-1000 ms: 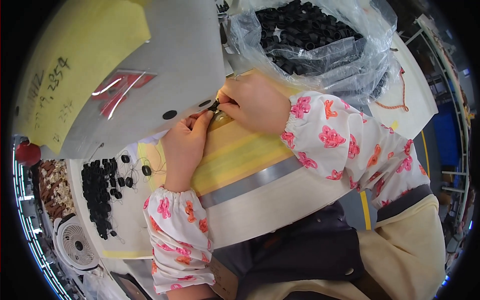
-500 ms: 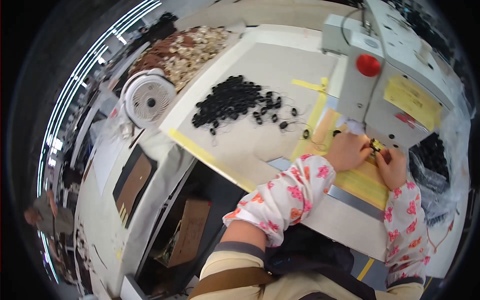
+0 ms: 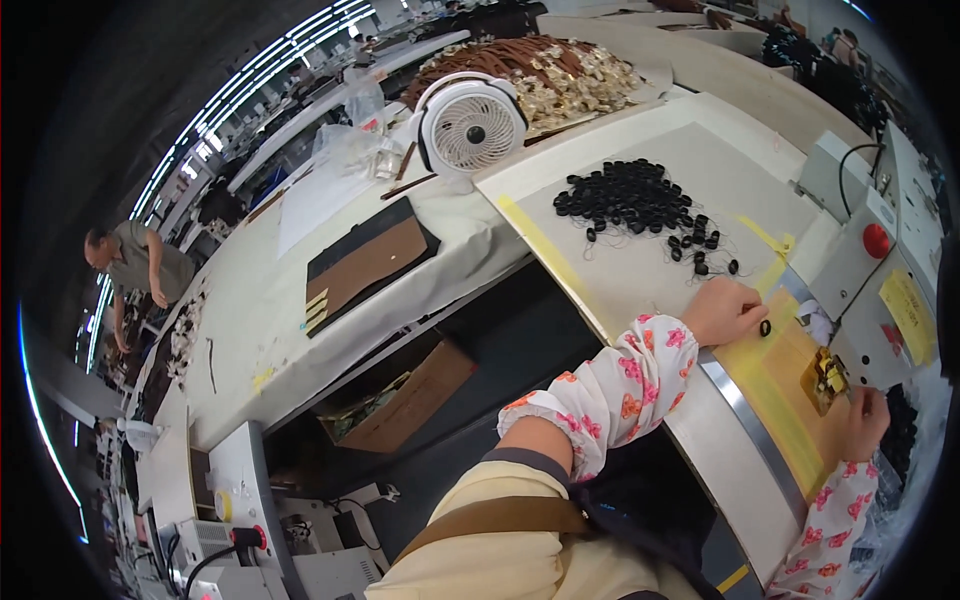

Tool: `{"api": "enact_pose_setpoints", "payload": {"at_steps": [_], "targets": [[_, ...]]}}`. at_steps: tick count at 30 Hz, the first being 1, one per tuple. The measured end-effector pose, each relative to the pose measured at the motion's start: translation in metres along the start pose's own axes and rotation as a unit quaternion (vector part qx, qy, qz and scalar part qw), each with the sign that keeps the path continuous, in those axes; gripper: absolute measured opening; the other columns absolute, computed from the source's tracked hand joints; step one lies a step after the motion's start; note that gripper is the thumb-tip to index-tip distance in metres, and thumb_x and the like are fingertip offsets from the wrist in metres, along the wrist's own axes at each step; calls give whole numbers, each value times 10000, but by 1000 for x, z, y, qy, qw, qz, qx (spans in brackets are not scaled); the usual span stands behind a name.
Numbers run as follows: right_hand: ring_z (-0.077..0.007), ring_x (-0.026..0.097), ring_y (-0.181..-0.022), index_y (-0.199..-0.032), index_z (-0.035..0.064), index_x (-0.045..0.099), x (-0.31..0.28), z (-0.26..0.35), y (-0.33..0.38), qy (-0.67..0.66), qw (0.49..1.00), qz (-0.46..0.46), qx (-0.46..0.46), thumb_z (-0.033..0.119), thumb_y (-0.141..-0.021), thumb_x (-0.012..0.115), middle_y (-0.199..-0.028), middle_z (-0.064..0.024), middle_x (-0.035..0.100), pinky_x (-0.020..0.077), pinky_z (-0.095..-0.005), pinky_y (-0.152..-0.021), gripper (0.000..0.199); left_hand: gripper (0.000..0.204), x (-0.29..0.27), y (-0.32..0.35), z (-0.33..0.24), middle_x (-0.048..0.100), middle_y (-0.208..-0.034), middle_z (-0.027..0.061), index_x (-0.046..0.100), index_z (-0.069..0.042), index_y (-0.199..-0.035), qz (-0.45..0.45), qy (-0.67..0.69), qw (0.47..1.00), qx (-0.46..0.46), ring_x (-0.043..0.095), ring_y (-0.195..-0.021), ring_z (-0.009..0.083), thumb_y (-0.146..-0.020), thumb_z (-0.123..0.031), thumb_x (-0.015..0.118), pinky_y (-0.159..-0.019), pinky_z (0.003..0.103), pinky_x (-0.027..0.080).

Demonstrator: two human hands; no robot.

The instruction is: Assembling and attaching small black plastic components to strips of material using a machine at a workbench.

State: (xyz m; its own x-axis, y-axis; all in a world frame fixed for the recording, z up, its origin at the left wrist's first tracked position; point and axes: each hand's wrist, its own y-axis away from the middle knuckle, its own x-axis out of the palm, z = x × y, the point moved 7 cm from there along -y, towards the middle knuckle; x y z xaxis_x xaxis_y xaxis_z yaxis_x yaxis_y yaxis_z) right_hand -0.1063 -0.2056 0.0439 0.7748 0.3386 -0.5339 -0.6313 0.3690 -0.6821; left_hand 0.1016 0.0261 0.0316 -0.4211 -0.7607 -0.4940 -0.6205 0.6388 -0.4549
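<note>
My left hand (image 3: 722,312) is over the taped work plate, its fingers curled together. A small black loop (image 3: 765,328) is right by its fingertips; whether they grip it I cannot tell. The sewing machine (image 3: 878,250) stands at the right, with a gold-coloured clamp (image 3: 828,376) low under its head. Just right of the clamp, my right hand (image 3: 867,422) has thumb and fingers drawn together; anything between them is too small to make out. A heap of black loops (image 3: 625,195) with loose threads lies on the grey board beyond my left hand.
A white fan (image 3: 474,132) stands beside a pile of brown and gold pieces (image 3: 560,75). Brown and black panels (image 3: 370,262) lie on the left table. Below is a cardboard box (image 3: 410,395). Another person (image 3: 145,265) bends at far left. Plastic bagging lies right of my right hand.
The view has swung left, so the table sits further right. My hands, together at the clamp before, are now apart: the left has drawn back to the left, the right stays by the clamp.
</note>
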Motion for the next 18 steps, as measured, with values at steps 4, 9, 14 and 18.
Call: {"api": "enact_pose_setpoints", "payload": {"at_steps": [4, 9, 14, 18], "targets": [[-240, 531, -684, -909, -21, 506, -51, -81, -14, 234, 963, 121, 55, 67, -815, 532, -782, -135, 535, 419, -304, -639, 132, 203, -9, 8, -12, 585, -923, 143, 642, -68, -860, -120, -91, 979, 135, 518, -926, 263, -709, -190, 581, -841, 400, 342], [-309, 524, -821, -961, -13, 483, -46, -131, 1, 211, 961, 168, 53, 0, -727, 570, -884, -157, 520, 418, -348, -707, 250, 257, -22, -3, 15, 524, -1035, 164, 609, -54, -940, -206, -278, 937, 57, 445, -1018, 287, -691, -67, 550, -886, 418, 276], [-312, 537, -779, -965, -21, 477, -45, -125, 4, 195, 966, 126, 112, -21, -697, 579, -805, -162, 532, 424, -357, -692, 286, 272, 64, 1, -42, 527, -1005, 163, 575, 36, -934, 5, -215, 956, 199, 441, -1030, 288, -690, -81, 543, -907, 388, 300], [-315, 530, -738, -951, -6, 496, -58, -107, 11, 231, 964, 93, 96, -12, -671, 593, -777, -164, 530, 426, -360, -669, 297, 258, 122, 14, -77, 530, -991, 154, 546, 30, -934, 38, -120, 962, 243, 464, -974, 292, -730, -128, 543, -881, 411, 330]]}}
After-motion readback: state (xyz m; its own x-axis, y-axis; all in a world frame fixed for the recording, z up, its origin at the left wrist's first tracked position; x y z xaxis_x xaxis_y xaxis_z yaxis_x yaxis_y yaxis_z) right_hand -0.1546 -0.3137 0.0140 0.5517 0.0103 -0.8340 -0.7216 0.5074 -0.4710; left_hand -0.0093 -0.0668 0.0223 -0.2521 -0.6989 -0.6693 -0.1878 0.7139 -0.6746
